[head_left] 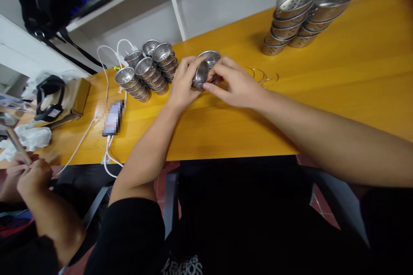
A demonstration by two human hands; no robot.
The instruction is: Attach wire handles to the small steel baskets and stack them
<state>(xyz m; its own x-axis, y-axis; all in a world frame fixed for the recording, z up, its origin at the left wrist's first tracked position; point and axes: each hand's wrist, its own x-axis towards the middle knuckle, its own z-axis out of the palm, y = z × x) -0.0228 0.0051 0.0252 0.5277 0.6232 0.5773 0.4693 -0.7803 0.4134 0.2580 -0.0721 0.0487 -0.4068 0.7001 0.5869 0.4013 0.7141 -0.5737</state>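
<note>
Between my two hands a perforated metal cup (pixel 200 75) is tilted on its side. My left hand (pixel 184 82) is wrapped round its left side. The thumb and fingers of my right hand (pixel 234 81) are pinched at the cup's right rim. Just behind it another metal cup (pixel 211 56) stands on the table, partly hidden by my fingers. Several thin curved wires (pixel 265 78) lie on the table to the right of my right hand.
Stacked metal cups (pixel 146 68) stand at the left, and taller stacks (pixel 292 13) at the back right. A phone (pixel 113 117) with white cables lies on the yellow table (pixel 206 137). At far left are headphones (pixel 50 98), a cardboard box and another person's hands (pixel 32 172).
</note>
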